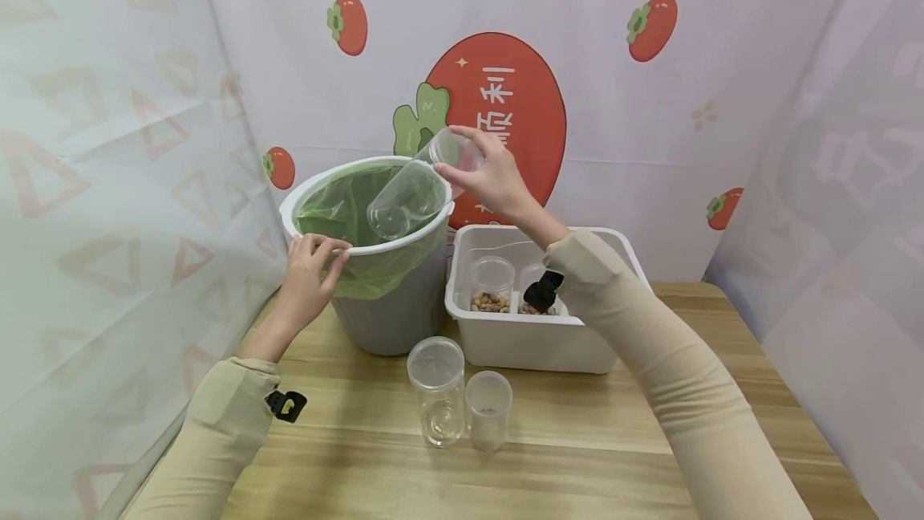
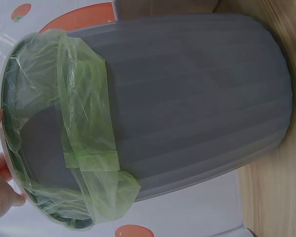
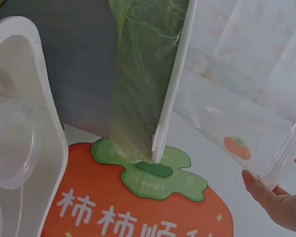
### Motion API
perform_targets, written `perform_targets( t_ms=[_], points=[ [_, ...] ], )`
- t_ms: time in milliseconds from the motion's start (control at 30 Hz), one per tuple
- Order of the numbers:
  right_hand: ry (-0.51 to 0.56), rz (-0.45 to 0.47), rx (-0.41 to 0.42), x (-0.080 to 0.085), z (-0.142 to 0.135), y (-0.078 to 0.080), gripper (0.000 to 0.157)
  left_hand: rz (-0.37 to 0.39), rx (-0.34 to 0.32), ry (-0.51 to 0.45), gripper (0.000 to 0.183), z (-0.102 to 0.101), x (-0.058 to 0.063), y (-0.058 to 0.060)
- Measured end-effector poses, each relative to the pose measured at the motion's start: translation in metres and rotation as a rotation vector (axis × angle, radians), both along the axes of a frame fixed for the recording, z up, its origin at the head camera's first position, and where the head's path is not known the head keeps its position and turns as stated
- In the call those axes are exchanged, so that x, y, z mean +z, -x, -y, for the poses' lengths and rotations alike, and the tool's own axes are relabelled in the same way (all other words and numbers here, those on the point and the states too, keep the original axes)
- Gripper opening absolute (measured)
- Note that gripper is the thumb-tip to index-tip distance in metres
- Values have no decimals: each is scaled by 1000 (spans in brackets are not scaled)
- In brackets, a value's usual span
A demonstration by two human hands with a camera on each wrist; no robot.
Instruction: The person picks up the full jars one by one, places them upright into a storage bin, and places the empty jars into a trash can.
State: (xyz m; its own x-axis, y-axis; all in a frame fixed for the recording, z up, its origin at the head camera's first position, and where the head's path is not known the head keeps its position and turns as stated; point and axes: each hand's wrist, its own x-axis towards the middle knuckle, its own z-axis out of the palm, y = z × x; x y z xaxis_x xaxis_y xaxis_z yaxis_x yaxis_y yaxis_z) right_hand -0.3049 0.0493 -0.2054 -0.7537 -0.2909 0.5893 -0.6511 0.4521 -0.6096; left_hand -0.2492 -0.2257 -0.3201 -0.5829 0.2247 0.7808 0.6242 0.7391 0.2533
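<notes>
A grey trash bin with a white rim stands at the back left, lined with a green plastic bag folded over its edge. My left hand grips the bin's near left rim, its fingers over the top. In my right hand is a clear plastic jar, held by one end between fingers and thumb. The jar slants down to the left, its lower end over the bin's opening. In the right wrist view, the jar looks see-through, with no contents visible.
Right of the bin sits a white plastic tub holding clear containers, one with nuts in it. On the wooden table in front stand a tall clear jar and a smaller translucent cup. Printed curtains enclose the back and sides.
</notes>
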Motion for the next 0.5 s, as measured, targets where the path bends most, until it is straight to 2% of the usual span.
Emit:
perform_targets(
  t_ms=[333,500],
  points=[
    [-27,41,-32,-16,24,7,56,21,5,3,11,0,1,-2],
    [-16,39,-19,-25,32,10,55,28,6,2,11,0,1,-2]
  ],
)
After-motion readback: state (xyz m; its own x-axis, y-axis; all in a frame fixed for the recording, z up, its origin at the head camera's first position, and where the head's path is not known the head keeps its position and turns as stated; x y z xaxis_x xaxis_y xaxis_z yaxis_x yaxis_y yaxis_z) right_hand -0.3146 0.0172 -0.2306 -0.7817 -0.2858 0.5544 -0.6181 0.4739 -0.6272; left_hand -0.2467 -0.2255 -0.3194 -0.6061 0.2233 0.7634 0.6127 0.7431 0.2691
